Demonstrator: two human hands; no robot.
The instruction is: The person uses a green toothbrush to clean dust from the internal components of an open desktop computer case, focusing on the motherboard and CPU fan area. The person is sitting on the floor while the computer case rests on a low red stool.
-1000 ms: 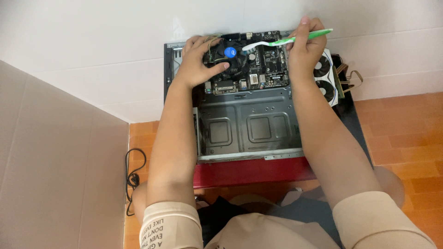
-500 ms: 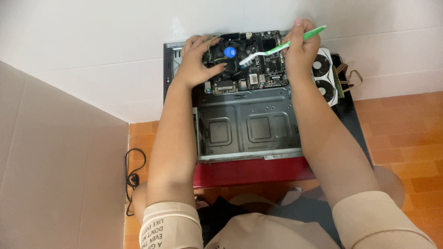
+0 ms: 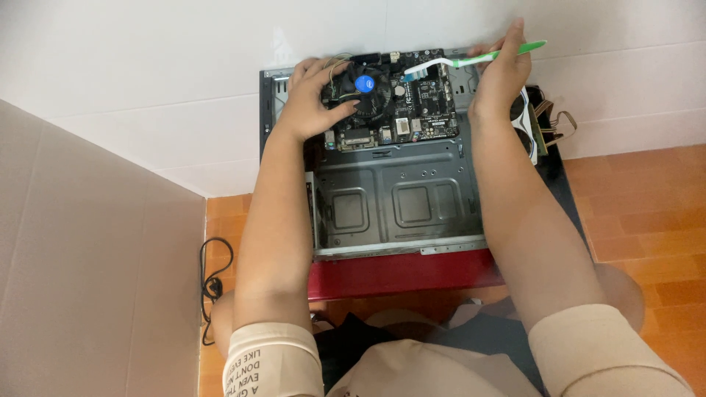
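Toothbrush [image 3: 471, 60], green-handled with a white head, is seen in the head view held level above the far edge of the board [image 3: 393, 99], its bristle end pointing left toward the cooler. It is grasped by the right hand [image 3: 500, 77], whose grip is clenched on the handle, with the green tail sticking out to the right past the fingers.

The left hand [image 3: 312, 99] is laid on the left part of the board, fingers spread and bent beside the fan [image 3: 364, 92], touching it at its left rim; its grip is released and nothing is held in it.

The board is seated in the far end of an open grey case [image 3: 397, 206], which is lying flat on a red stool [image 3: 404, 270]. Just beside the right hand, at the case's right edge, a white-finned card [image 3: 531, 121] is partly seen. A black cable [image 3: 213, 276] is lying on the orange floor [image 3: 647, 198] at the left, near a white wall [image 3: 147, 81].
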